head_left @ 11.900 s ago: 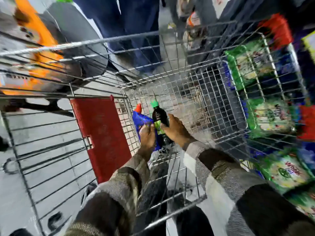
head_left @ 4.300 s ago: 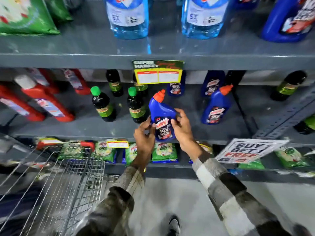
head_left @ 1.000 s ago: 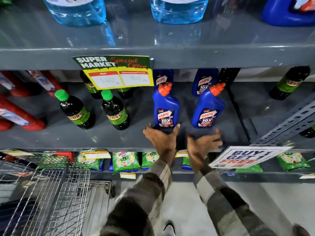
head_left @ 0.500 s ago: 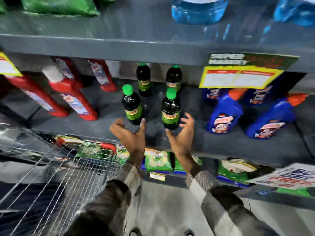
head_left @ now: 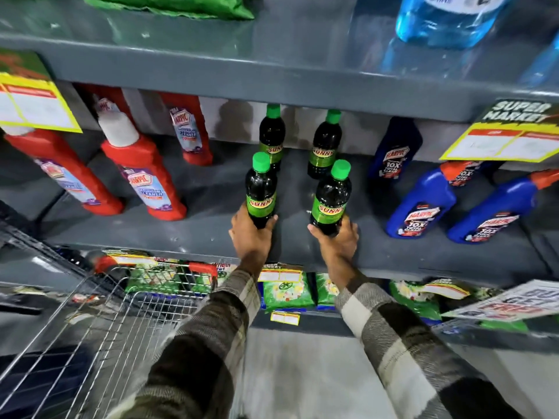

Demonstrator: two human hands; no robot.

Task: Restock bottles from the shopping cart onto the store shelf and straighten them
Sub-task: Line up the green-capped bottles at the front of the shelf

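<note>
We see two dark plastic bottles with green screw caps and green-yellow "SUNNY" labels standing near the front edge of the grey metal store shelf (head_left: 211,231), one in each hand. Our left hand (head_left: 251,237) wraps the base of the left front bottle (head_left: 260,192); thumb and fingers (head_left: 270,220) curl closed around its lower end. Our right hand (head_left: 337,240) grips the base of the right front bottle (head_left: 331,201) the same way, closed around it. Both bottles stand with their long axes up and their caps pointing to the shelf above, labels facing us; the right one seems to lean a little to the right, though the wide lens may cause that.

Behind them, toward the back edge of the shelf, two more dark green-capped bottles (head_left: 271,137) stand upright in line with the front pair. Toward the left end stand red cleaner bottles with white caps (head_left: 142,176); toward the right end stand blue cleaner bottles with orange caps (head_left: 420,207). A yellow price tag (head_left: 502,143) hangs from the shelf above at the right. The wire shopping cart (head_left: 99,334) sits below the shelf at lower left, beside our plaid left sleeve (head_left: 205,343).
</note>
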